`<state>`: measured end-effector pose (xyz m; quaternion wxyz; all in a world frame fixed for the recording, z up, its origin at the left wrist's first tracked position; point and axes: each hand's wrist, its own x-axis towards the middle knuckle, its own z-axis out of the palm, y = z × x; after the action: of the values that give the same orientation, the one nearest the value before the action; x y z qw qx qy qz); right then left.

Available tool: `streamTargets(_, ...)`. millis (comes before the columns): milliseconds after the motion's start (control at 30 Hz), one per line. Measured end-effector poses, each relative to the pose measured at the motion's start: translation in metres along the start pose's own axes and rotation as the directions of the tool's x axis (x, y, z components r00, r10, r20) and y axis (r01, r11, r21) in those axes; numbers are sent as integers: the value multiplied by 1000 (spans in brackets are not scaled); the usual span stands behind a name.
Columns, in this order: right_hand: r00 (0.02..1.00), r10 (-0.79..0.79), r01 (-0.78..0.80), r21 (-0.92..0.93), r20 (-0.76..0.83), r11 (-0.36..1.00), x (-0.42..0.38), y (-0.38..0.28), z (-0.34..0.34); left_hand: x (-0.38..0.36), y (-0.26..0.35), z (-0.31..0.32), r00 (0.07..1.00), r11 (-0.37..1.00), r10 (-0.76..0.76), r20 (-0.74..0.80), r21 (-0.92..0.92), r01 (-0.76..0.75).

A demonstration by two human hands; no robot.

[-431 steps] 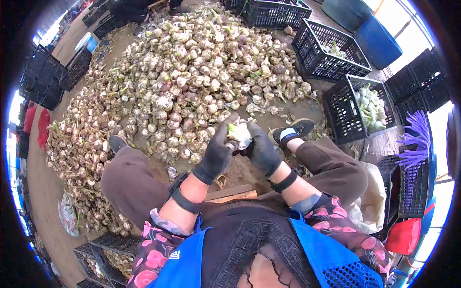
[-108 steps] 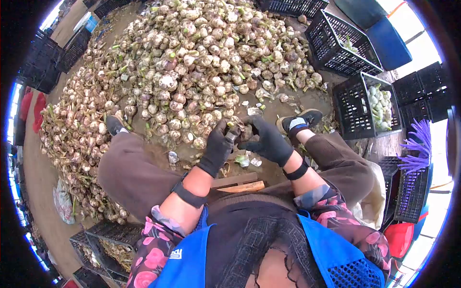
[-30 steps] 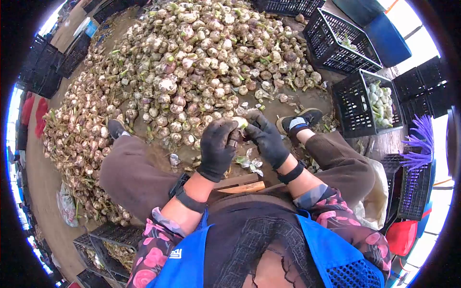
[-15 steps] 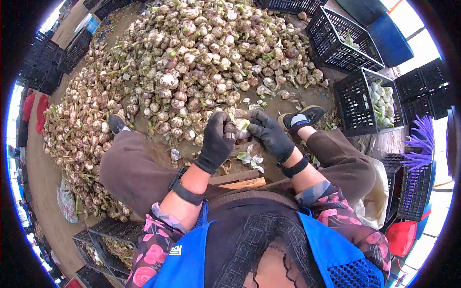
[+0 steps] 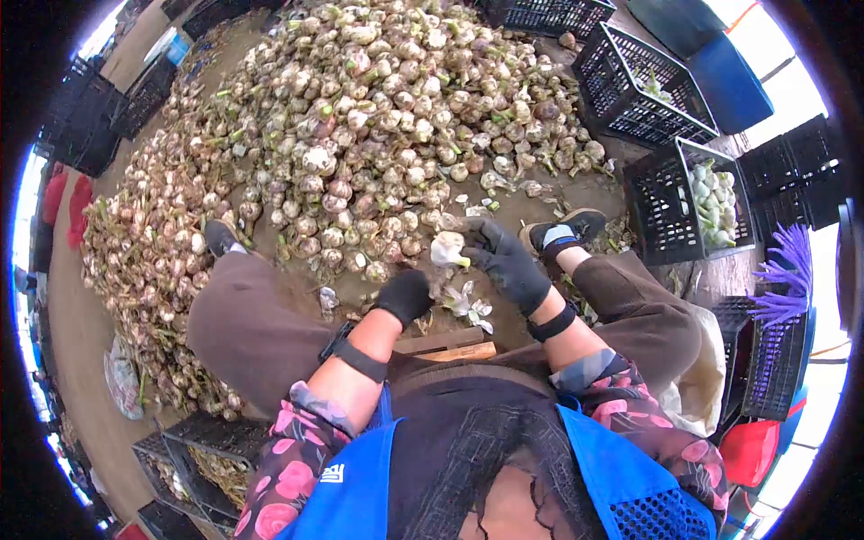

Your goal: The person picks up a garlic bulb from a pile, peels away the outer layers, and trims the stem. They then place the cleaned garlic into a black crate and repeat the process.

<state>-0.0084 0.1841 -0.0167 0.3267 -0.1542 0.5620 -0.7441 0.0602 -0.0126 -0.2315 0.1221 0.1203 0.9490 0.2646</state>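
Note:
My right hand [image 5: 506, 262], in a black glove, holds a pale garlic bulb [image 5: 447, 247] by its green stem end, just in front of my knees. My left hand [image 5: 406, 296], also gloved, hangs lower and nearer my body with its fingers curled; whether it holds anything is hidden. Loose garlic skins [image 5: 468, 304] lie on the ground just under both hands. A big heap of unpeeled garlic bulbs [image 5: 360, 117] spreads over the floor beyond my feet.
A black crate [image 5: 648, 211] with cleaned white bulbs stands to the right; another black crate [image 5: 598, 76] sits behind it. Blue drums [image 5: 720, 76] are at the far right. More crates [image 5: 189, 454] sit at lower left. A wooden board [image 5: 450, 346] lies under me.
My left hand has let go of the bulb and dropped back toward my body. The right hand now holds the bulb alone, and more skins lie below.

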Motion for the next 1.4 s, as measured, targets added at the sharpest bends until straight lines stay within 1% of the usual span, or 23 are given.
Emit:
streamTargets(67, 996, -7, 4, -32, -89, 999, 0, 8, -7, -13, 53, -91, 976, 969, -219, -3, 113, 218)
streamTargets(133, 969, -188, 111, -398, -160, 911, 3, 21, -18, -21, 91, -144, 889, 914, -405, -214, -104, 392)
streamTargets(200, 971, -180, 88, -464, -158, 881, 4, 16, -15, -19, 95, -150, 876, 944, -331, -350, -124, 307)
streamTargets(267, 960, -230, 90, -598, -161, 796, 2, 14, -11, -19, 107, -162, 909, 578, -415, 22, -766, 282)
streamTargets(300, 960, -229, 89, -595, -164, 799, 2, 13, -8, -14, 90, -137, 945, 713, -204, -254, -700, -35)
streamTargets(333, 959, -235, 105, -576, -156, 811, 2, 12, -5, -15, 93, -138, 946, 713, -206, -251, -700, -31)
streamTargets(400, 961, -236, 119, -552, -146, 825, 3, 17, -1, -18, 113, -147, 995, -100, -54, 87, -992, 82)
streamTargets(433, 978, -115, 59, -300, -172, 952, 5, 21, 0, -21, 123, -156, 999, -124, -34, 23, -992, 18)
streamTargets(500, 987, 13, -18, -29, -161, 999, 8, 24, 1, -20, 125, -152, 994, -131, -96, 47, -991, 34)
streamTargets(600, 969, -138, 41, -417, -206, 908, 9, 14, 5, -12, 117, -134, 965, 0, -245, 92, -996, 95)
streamTargets(667, 950, -184, -62, -731, -252, 679, 9, 10, 3, -10, 112, -128, 948, 348, -305, -91, -937, 22)
streamTargets(700, 951, -177, -69, -732, -254, 678, 8, 8, 4, -12, 112, -122, 948, 341, -305, -86, -940, 25)
streamTargets(767, 969, -236, 1, -948, -79, 319, 8, 6, 9, -19, 130, -137, 913, 855, -298, -279, -504, 125)
streamTargets(900, 964, -255, -1, -966, -69, 258, 11, 9, 11, -21, 142, -150, 920, 848, -273, -280, -522, 92)
streamTargets(967, 961, -177, -96, -854, -214, 511, 13, 24, -2, -18, 136, -144, 942, 416, -303, -146, -909, -7)
streamTargets(1000, 943, -64, -184, -671, -326, 718, 14, 34, -11, -19, 136, -143, 944, 421, -296, -144, -907, -6)
streamTargets(1033, 940, -69, -184, -669, -333, 720, 12, 43, -19, -22, 136, -145, 958, 172, -284, -44, -985, 6)
streamTargets(1067, 948, 19, -128, -328, -317, 936, 11, 50, -26, -23, 136, -147, 968, -88, -247, 52, -996, 31)
streamTargets(1100, 960, 89, -72, 72, -265, 995, 10, 58, -33, -22, 126, -141, 984, -212, -168, 57, -977, 20)
streamTargets(1200, 958, 45, 0, 156, -284, 988, 15, 72, -42, -24, 133, -142, 994, -358, -79, 81, -932, 48)
streamTargets(1267, 959, -37, 7, -107, -282, 994, 19, 70, -47, -22, 129, -137, 994, -511, -16, 110, -855, 86)
streamTargets(1333, 961, -73, -134, -679, -267, 722, 23, 63, -46, -23, 133, -142, 997, -551, 34, 70, -831, 77)
streamTargets(1400, 962, -181, -65, -818, -203, 571, 14, 56, -37, -26, 145, -154, 995, -483, 50, 86, -870, 100)
